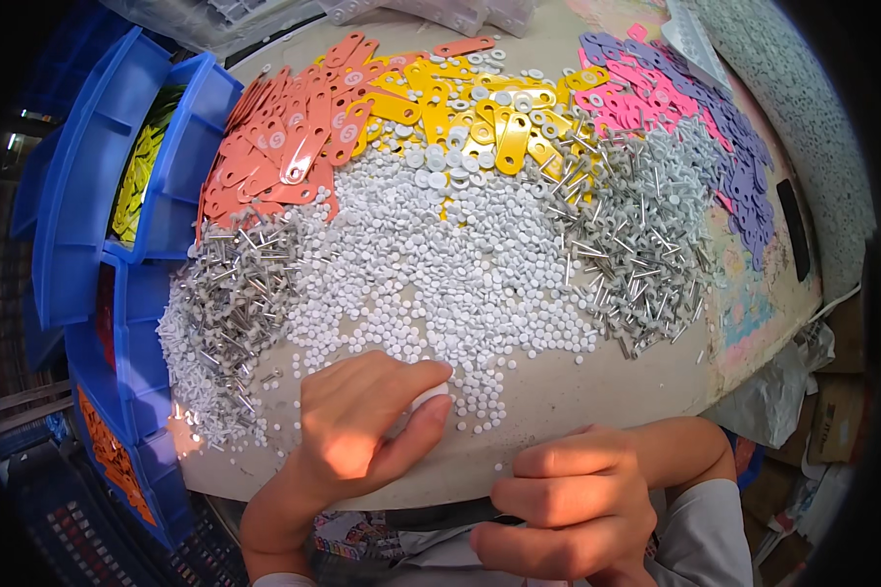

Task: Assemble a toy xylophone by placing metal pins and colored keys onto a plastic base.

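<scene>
My left hand (367,419) is closed at the front of the heap, its thumb and index finger pinching a smooth white piece (431,395) that is mostly covered. Just beyond it spread many small round white caps (431,284). My right hand (568,504) hovers by the table's near edge with its fingers curled in; whatever they hold is hidden. Headed metal pins (240,284) lie in a pile left of the caps. A second pile of metal pins (636,245) lies on their right, mixed with small whitish plastic parts (680,161).
Flat strips with holes lie along the back: coral strips (274,147), yellow strips (511,142), pink strips (646,93) and purple strips (749,186). Blue bins (171,210) line the left edge, holding yellow-green pieces (139,181) and orange pieces (113,455). A dark flat object (793,230) sits at right.
</scene>
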Tool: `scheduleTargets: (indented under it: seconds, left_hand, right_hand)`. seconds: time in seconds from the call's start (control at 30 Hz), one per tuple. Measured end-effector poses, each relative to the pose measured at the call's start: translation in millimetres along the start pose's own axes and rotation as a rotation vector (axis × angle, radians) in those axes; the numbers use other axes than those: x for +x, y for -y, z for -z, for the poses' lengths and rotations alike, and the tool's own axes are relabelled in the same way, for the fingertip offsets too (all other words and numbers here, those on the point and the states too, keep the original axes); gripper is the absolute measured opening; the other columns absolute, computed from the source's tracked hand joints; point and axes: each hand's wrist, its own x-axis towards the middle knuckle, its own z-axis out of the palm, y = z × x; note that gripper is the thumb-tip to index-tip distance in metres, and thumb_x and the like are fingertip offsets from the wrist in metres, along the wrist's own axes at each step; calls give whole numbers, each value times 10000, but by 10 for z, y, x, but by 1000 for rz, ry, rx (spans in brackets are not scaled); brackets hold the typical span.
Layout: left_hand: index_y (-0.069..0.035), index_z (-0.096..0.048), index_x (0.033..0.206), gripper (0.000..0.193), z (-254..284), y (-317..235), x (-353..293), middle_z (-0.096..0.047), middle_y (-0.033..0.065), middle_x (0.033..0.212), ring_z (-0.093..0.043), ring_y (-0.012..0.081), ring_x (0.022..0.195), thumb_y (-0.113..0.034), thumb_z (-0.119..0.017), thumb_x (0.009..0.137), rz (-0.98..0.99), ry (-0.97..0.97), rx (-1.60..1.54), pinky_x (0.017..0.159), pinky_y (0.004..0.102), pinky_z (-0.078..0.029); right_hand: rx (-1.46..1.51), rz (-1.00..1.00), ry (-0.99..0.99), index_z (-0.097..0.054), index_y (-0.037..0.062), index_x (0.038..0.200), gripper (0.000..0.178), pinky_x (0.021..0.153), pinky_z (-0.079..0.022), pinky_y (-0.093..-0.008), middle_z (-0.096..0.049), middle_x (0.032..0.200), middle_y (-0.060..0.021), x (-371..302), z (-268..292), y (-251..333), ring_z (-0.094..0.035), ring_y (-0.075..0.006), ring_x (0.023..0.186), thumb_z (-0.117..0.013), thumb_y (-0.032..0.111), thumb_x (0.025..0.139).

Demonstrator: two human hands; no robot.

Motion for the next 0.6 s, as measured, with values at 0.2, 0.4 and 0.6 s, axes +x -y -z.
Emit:
scheduleTargets:
  seconds: [0.2,0.4,0.6]
  left_hand:
    - [-7,-745,1010,207,-21,9,-12,-650,82,713,-621,242,591,-13,-795,809,-5,-20,16,526,354,-459]
    - [-5,-749,1000,203,21,-43,-30,-667,89,732,-640,247,609,-9,-790,802,12,-18,33,540,357,-473]
    - [-3,-745,997,198,-1,-7,-28,-681,93,752,-655,257,628,-5,-785,803,-1,-20,35,552,356,-487]
  right_hand:
    - [-37,31,60,-469,122,1285,446,426,-397,-302,-654,855,-187,-23,75,-22,-552,-210,579,-696,28,913]
    - [-38,49,78,-521,121,1267,463,421,-375,-273,-652,883,-164,-268,43,-11,-507,-158,558,-710,-27,871]
    - [-21,43,52,-526,144,1213,410,407,-328,-270,-653,842,-150,-12,97,1,-474,-142,532,-723,2,884]
